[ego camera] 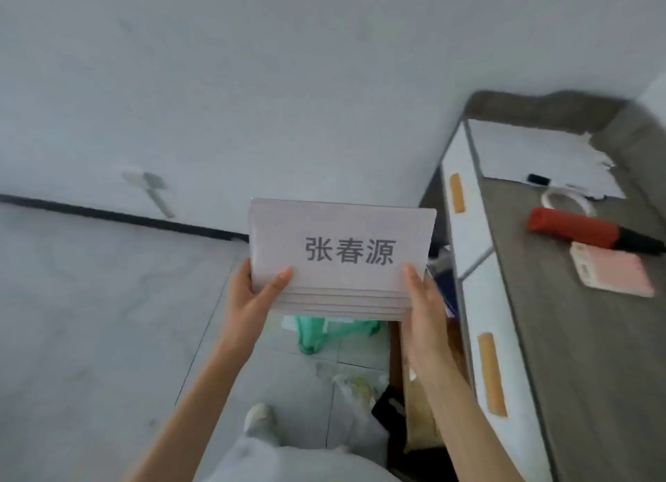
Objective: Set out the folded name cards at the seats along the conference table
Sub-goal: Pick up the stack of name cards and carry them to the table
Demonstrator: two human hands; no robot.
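I hold a stack of several white folded name cards [342, 258] in front of me, above the floor. The top card faces me and bears three dark printed characters. My left hand [254, 294] grips the stack's lower left corner, thumb on the front. My right hand [420, 301] grips the lower right corner the same way. The lower edges of the cards behind fan out below the top one. No conference table or seats are in view.
A grey cabinet [562, 337] with white drawer fronts stands at right; on it lie white paper [533, 157], a tape roll [565, 198], a red umbrella [584, 229] and a pink notebook [612, 269]. A green plastic bag [324, 332] and clutter lie on the tiled floor.
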